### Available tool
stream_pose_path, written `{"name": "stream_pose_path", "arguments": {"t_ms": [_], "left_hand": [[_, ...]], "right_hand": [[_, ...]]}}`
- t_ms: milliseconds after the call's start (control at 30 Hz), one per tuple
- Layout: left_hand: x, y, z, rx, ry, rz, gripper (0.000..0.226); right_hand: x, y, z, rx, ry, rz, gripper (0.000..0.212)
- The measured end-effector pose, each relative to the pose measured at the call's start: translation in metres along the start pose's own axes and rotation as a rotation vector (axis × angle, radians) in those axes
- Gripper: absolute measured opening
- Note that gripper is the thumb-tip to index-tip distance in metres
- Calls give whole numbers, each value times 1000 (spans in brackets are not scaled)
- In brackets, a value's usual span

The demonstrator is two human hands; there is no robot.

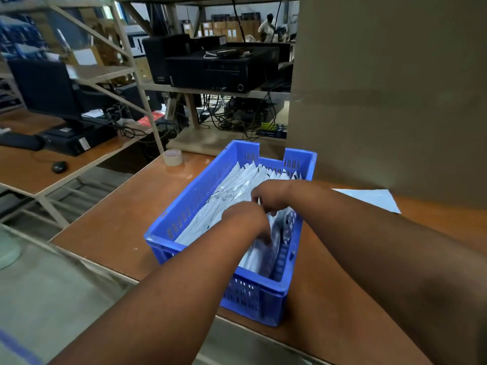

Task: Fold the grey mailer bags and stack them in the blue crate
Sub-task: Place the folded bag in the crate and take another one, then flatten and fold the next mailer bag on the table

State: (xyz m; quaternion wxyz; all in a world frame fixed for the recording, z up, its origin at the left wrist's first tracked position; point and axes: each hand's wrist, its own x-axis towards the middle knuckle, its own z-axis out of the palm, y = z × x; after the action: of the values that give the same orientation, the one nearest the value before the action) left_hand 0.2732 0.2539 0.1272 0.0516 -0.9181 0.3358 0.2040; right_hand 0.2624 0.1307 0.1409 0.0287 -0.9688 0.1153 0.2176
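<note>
Standing in rows, the folded grey bags [245, 180] filled the blue crate [184, 206] on the table [110, 219]. Both hands reached inside: the left hand [246, 219] pressed into the bags, its grip hidden; the right hand [268, 196] pinched a bag's edge. One flat bag [369, 198] lay beside the crate.

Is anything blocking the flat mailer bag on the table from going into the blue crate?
Nothing visible lies between them. The flat mailer bag sits on bare table to the right of the blue crate. Both the left hand and right hand are inside the crate among the folded bags.
</note>
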Motion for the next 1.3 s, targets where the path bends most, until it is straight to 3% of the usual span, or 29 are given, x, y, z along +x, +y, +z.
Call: {"name": "stream_pose_path", "arguments": {"t_ms": [133, 233, 333, 500, 800, 1000, 1133, 1300], "left_hand": [[6, 21, -34, -8, 196, 89, 61], [13, 43, -51, -7, 337, 223, 47], [22, 72, -61, -20, 428, 335, 38], [34, 138, -77, 57, 507, 368, 25], [80, 258, -35, 204, 341, 388, 35], [137, 309, 30, 242, 166, 501, 47], [177, 316, 69, 288, 203, 441, 47], [209, 324, 89, 358, 297, 479, 85]], "right_hand": [[-33, 15, -19, -53, 107, 38, 23], [-57, 45, -24, 3, 253, 83, 33], [-80, 91, -19, 126, 368, 147, 29], [-111, 180, 14, 112, 325, 361, 33], [-127, 316, 123, 255, 282, 419, 63], [-97, 370, 176, 288, 387, 360, 61], [-70, 387, 198, 286, 498, 304, 52], [-26, 406, 201, 258, 590, 189, 43]]}}
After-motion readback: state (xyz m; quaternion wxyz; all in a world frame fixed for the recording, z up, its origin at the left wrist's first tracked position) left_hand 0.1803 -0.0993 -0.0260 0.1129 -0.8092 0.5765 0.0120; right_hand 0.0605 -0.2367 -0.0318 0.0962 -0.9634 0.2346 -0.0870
